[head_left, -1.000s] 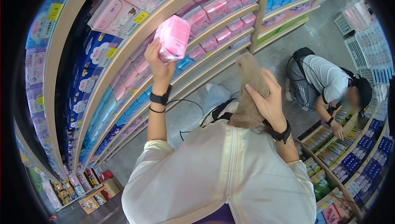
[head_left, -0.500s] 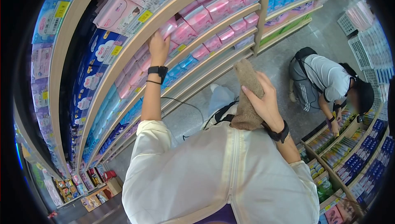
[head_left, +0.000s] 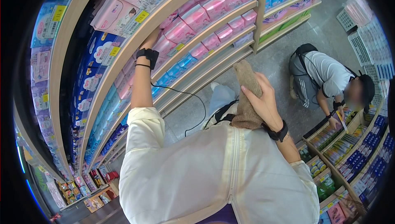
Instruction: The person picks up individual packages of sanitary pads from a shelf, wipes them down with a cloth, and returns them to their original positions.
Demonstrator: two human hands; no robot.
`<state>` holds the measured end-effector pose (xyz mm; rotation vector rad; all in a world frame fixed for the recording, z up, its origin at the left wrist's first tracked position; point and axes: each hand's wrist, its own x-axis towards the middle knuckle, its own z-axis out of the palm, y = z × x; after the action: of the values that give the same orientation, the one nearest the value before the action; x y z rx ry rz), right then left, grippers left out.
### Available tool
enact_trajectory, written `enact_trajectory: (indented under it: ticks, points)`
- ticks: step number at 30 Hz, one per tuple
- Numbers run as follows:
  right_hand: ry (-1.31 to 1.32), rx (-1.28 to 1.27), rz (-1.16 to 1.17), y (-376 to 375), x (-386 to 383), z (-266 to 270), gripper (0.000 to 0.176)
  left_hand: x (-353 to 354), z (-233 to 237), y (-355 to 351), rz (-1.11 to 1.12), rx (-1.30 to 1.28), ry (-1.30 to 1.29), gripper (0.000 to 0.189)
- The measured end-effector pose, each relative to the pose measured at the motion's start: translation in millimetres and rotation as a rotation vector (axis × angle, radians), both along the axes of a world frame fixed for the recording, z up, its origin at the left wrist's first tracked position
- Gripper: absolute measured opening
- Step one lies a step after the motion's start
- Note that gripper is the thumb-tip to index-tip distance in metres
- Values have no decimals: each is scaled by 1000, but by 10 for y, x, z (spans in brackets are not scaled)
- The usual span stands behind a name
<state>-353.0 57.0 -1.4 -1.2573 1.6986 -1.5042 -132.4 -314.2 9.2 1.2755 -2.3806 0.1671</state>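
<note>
On a shop shelf, pink packs (head_left: 195, 18) stood in a row beside the left hand (head_left: 151, 39), which reached in beneath an upper board (head_left: 164, 12), its fingers hidden and their grip impossible to tell. The right hand (head_left: 265, 100), partly curled, clasped a brown cloth (head_left: 248, 92) near the chest. Wooden bins (head_left: 329, 169) held green packets (head_left: 326, 184) near a bent-over person (head_left: 329, 71).

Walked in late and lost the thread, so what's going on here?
A person has their left hand in among the pink packs, its fingers hidden behind a shelf board, so whether it grips one cannot be seen. Their right hand holds a brown cloth in front of their chest. Off to the right, another person bends over low bins.
</note>
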Motion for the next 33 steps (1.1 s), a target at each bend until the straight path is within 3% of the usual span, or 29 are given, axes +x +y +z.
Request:
enact_trajectory:
  ticks: [5,16,18,22,24,25,27,30,33]
  points:
    - [9,-1,-7,-14,-8,4,36,177,-37,-97,40,-88,-98,46]
    - [-34,38,-37,-16,-30,12,34,-116,-211,-235,-139,-84,-102,47]
    - [1,6,-53,-18,-42,-2,36,-182,-215,-244,-96,-68,-470,48]
    - [-5,33,-74,-17,-60,-17,37,-367,-199,-229,-254,-175,-207,49]
    - [-13,21,-80,-24,-59,-55,38,-624,-51,44,-239,490,-2,61]
    - [-11,22,-74,-32,-61,-46,38,-698,-112,89,-234,491,1,61]
    - [0,38,-67,-58,-66,-23,38,-814,-227,121,-203,46,-411,71]
    - [8,24,-41,-62,-74,-53,37,-939,-254,107,-134,170,-388,74]
    - [13,48,-68,-59,-92,-57,36,-961,-224,136,-148,129,-329,72]
